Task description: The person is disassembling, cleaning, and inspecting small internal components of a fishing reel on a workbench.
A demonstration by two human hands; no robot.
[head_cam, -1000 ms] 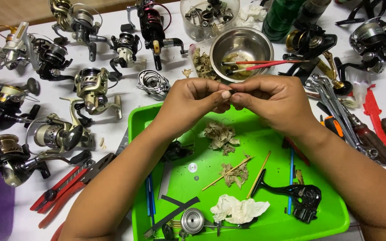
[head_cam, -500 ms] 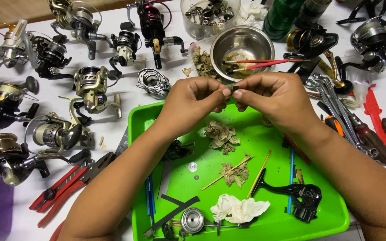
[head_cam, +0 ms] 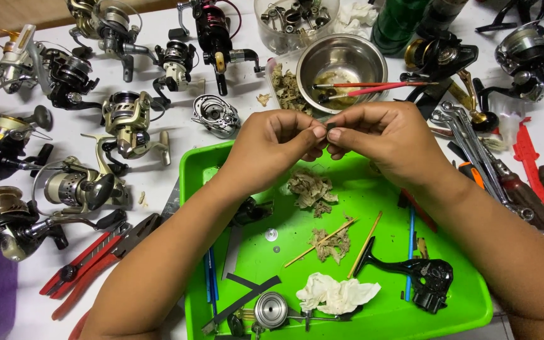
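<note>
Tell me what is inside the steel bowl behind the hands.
The steel bowl holds brushes with red handles lying across its rim, with brownish residue at the bottom. The near edge is hidden behind the left hand and right hand.

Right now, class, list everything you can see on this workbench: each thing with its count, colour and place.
fishing reels: many, silver, gold and black, left and top of the white table
green tray: one, centre
steel bowl: one, above the tray, holding red sticks
red pliers: one, left of the tray
white tissue: one, crumpled, in the tray
black reel body: one, tray's right side
wrenches: several, silver, right
left hand, right hand: fingertips meeting on a small part, above the tray
</note>
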